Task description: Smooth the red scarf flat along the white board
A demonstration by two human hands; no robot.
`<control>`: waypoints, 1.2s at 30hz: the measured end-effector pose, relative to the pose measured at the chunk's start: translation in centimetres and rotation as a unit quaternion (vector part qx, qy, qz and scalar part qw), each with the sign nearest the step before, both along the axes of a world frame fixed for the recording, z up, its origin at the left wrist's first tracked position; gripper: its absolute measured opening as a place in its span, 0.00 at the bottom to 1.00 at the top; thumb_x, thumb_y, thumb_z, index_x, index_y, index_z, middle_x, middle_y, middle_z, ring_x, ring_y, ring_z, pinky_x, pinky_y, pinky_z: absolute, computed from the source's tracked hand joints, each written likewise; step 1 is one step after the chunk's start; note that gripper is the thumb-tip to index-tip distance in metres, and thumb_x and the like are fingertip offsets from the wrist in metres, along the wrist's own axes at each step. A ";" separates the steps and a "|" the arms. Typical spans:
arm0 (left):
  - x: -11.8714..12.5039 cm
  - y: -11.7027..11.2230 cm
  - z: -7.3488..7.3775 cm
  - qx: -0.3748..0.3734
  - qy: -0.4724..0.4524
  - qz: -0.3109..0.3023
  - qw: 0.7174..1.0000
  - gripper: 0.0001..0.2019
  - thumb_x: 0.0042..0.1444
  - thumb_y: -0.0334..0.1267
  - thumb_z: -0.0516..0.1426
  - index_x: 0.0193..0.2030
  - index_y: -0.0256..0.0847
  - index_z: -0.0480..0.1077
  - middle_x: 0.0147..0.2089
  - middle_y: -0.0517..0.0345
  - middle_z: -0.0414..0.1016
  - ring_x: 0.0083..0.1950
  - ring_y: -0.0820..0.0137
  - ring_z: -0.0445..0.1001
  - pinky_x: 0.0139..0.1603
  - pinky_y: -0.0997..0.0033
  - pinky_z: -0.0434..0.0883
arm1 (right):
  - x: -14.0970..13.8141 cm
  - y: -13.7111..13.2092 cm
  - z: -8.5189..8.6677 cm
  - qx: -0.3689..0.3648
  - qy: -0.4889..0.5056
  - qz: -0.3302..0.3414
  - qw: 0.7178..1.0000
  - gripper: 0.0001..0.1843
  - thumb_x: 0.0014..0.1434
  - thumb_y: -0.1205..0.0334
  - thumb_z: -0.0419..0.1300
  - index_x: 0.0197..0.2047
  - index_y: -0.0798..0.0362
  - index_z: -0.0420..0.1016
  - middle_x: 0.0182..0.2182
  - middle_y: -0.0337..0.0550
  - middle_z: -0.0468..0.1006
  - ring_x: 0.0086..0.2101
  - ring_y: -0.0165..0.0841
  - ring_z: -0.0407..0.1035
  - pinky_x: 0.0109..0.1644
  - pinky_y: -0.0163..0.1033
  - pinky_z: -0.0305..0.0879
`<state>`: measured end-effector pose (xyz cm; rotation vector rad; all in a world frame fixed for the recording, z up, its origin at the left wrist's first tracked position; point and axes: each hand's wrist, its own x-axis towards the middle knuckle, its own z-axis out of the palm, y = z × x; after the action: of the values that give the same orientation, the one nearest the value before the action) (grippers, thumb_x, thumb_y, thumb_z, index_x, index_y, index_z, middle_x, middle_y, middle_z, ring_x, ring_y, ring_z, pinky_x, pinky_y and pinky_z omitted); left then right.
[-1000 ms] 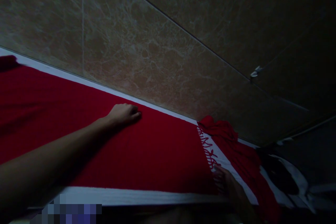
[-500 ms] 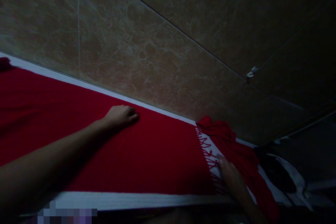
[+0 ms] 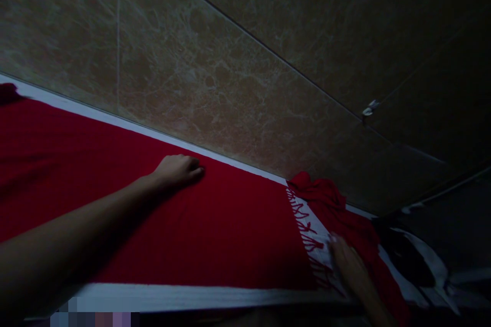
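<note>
A red fringed cloth (image 3: 215,230) lies spread flat on a white surface (image 3: 199,297) along a marble wall. My left hand (image 3: 178,169) rests palm down on the cloth near its far edge, fingers together. My right hand (image 3: 347,263) lies on the fringe (image 3: 309,237) at the cloth's right end, fingers flat; the dim light and blur hide the fingertips. A second bunched red cloth (image 3: 337,209) sits just beyond the fringe, to the right.
The marble-tiled wall (image 3: 245,61) rises right behind the surface, with a small metal clip (image 3: 369,109) on a joint. A black and white fabric (image 3: 418,260) lies at the far right. The scene is very dark.
My right hand slid up along the fringe, then slightly right and down again. My left hand has stayed in place on the cloth.
</note>
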<state>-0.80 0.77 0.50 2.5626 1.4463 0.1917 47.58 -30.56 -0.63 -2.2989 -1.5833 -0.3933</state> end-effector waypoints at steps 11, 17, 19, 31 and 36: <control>0.0 -0.1 0.2 -0.010 -0.007 0.005 1.000 0.27 0.68 0.57 0.43 0.49 0.42 0.77 0.47 0.45 0.83 0.46 0.55 0.81 0.39 0.66 0.66 | -3.4 4.6 0.1 -0.013 0.173 0.008 0.985 0.34 0.66 0.39 0.45 0.54 0.54 0.80 0.54 0.62 0.81 0.58 0.52 0.74 0.70 0.55 0.63; 0.0 0.0 0.1 -0.009 -0.003 0.005 1.000 0.28 0.67 0.58 0.43 0.49 0.42 0.77 0.48 0.45 0.83 0.47 0.55 0.80 0.38 0.66 0.66 | -3.3 5.9 0.2 -0.035 0.165 0.011 0.986 0.37 0.70 0.41 0.39 0.60 0.56 0.77 0.58 0.60 0.79 0.59 0.45 0.74 0.69 0.49 0.65; 0.0 0.0 0.1 -0.009 -0.001 0.004 1.000 0.28 0.68 0.58 0.42 0.50 0.42 0.77 0.48 0.45 0.83 0.47 0.55 0.81 0.38 0.66 0.65 | -3.0 6.1 0.2 -0.042 0.150 0.011 0.988 0.34 0.69 0.44 0.43 0.59 0.57 0.78 0.59 0.61 0.78 0.61 0.46 0.72 0.72 0.51 0.60; 0.1 -0.4 0.7 -0.018 0.003 0.008 1.000 0.28 0.69 0.56 0.43 0.54 0.43 0.78 0.50 0.45 0.83 0.50 0.54 0.81 0.39 0.65 0.66 | -2.5 8.0 0.7 -0.070 0.136 0.032 0.988 0.34 0.70 0.43 0.41 0.63 0.52 0.76 0.56 0.54 0.81 0.59 0.42 0.74 0.71 0.51 0.62; 0.0 -0.3 0.6 -0.013 0.006 0.006 1.000 0.28 0.69 0.56 0.43 0.50 0.42 0.77 0.48 0.45 0.83 0.47 0.54 0.81 0.38 0.66 0.66 | -0.5 7.7 1.3 -0.056 0.120 -0.062 0.989 0.34 0.66 0.45 0.44 0.58 0.60 0.78 0.59 0.68 0.77 0.61 0.54 0.72 0.71 0.66 0.57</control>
<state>-0.77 0.47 1.10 2.5406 1.4589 0.1579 47.09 -22.87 0.71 -2.4306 -1.3827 -0.0522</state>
